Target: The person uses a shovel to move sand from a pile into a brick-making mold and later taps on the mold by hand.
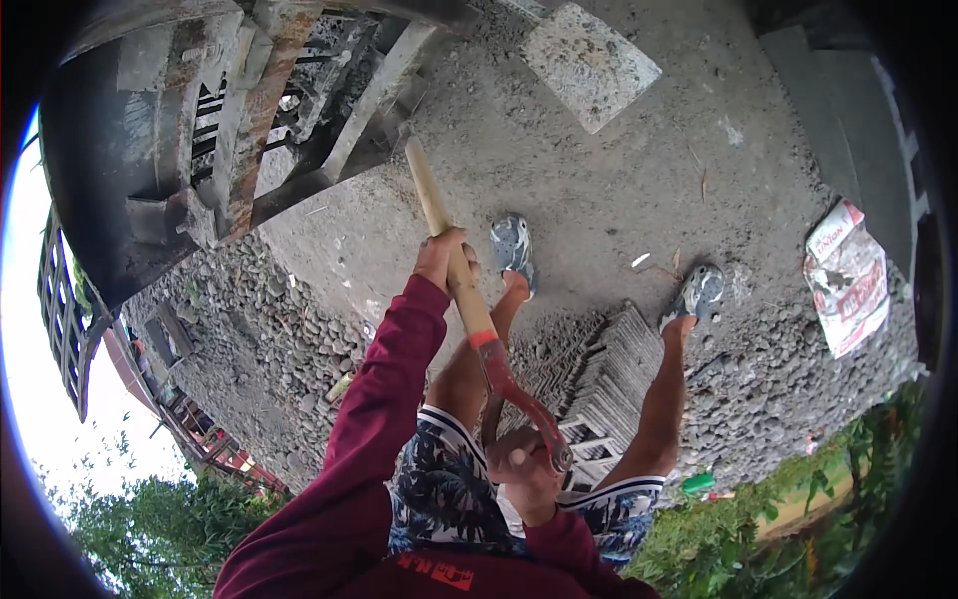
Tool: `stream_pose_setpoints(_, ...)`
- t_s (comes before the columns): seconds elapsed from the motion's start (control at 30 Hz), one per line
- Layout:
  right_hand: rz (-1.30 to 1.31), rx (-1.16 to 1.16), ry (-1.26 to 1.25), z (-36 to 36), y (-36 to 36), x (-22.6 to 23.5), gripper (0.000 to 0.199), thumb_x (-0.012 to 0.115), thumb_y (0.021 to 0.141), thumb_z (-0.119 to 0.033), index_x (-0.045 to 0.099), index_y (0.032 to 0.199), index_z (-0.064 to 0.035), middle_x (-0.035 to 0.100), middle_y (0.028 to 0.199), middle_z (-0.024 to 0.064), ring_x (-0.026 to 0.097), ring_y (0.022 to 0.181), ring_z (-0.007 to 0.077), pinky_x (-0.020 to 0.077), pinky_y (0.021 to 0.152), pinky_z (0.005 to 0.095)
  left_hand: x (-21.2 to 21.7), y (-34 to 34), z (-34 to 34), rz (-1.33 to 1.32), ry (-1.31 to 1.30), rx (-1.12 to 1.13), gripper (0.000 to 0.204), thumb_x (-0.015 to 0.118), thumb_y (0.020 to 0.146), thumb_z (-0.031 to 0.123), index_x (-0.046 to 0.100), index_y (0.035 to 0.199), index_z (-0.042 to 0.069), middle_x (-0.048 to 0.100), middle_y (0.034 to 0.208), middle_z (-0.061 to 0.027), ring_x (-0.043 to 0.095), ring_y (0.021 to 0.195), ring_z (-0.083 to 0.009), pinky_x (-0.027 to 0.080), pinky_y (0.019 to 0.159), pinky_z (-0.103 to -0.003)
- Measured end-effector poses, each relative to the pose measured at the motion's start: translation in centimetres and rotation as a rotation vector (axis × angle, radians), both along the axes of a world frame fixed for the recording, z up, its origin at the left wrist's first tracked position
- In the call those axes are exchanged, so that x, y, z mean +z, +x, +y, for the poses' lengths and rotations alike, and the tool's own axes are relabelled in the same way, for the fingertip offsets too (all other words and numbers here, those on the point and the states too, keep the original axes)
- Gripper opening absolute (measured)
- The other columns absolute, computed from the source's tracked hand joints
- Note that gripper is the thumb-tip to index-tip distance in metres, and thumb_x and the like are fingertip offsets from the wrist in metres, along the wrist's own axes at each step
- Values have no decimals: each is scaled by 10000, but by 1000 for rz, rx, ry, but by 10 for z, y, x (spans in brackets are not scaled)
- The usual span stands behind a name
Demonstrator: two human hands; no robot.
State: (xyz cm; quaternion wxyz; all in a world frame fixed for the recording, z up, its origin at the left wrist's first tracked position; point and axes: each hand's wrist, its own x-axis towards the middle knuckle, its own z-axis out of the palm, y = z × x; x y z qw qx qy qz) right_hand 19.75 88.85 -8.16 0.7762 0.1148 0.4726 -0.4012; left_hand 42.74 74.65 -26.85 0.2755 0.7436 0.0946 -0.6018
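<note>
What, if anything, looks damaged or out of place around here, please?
The red-and-white sack at right lies crumpled and dirty, like discarded litter; the metal structure at upper left looks rust-streaked.

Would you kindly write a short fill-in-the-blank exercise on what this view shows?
1. The left hand is closed around the pale shaft, which is made of ____.
2. The right hand is at the end of the curved metal part, whose worn paint is ____.
3. The crumpled, printed bag lies toward the picture's ____ edge.

Missing words: wood; red; right.
</note>
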Motion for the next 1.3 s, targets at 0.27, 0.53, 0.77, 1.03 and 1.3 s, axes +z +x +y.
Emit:
stream_pose_setpoints(0.27, -112, -245, -1, 2, 105, -85, 142, 665, 817, -46, 568, 896, 20, 582, 730, 57, 588, 661, 149, 489, 618, 305, -58, 91, -38, -138, -34, -206, 215, 643, 782, 194, 517, 882, 51, 541, 639, -95, 555, 489, -250, 492, 469, -397)
stream_pose_setpoints(0.53, -78, -195, 125, -35, 68, -81, 145, 698, 739, 12, 590, 833, -12, 570, 698, 55, 576, 600, 192, 492, 583, 366, -51, 73, -45, -56, -151, -71, 431, 693, 807, 357, 464, 1059, 93, 498, 770, -68, 553, 630, -192, 510, 556, -389)
stream_pose_setpoints(0.77, -117, -115, 42, -38, 36, -118, 143, 647, 760, -136, 519, 742, -74, 511, 626, 67, 493, 559, 202, 439, 576, 353, -77, 78, -47, 44, -153, -4, 483, 674, 824, 337, 419, 1124, 57, 594, 903, -173, 646, 801, -289, 544, 696, -417)
stream_pose_setpoints(1.03, -185, -41, 17, -7, 76, -86, 177, 694, 735, -129, 530, 757, -65, 531, 679, 66, 535, 652, 207, 450, 660, 367, -72, 95, -32, 171, -164, 176, 237, 676, 815, 307, 480, 842, 178, 481, 707, 23, 487, 554, -122, 421, 510, -303)
stream_pose_setpoints(1.3, -134, -52, -2, -43, 7, -79, 170, 655, 760, -172, 536, 712, -61, 511, 652, 67, 525, 642, 211, 432, 654, 352, -69, 47, -55, 87, -206, 286, 209, 635, 846, 292, 462, 838, 176, 449, 685, 32, 461, 541, -123, 416, 504, -306)
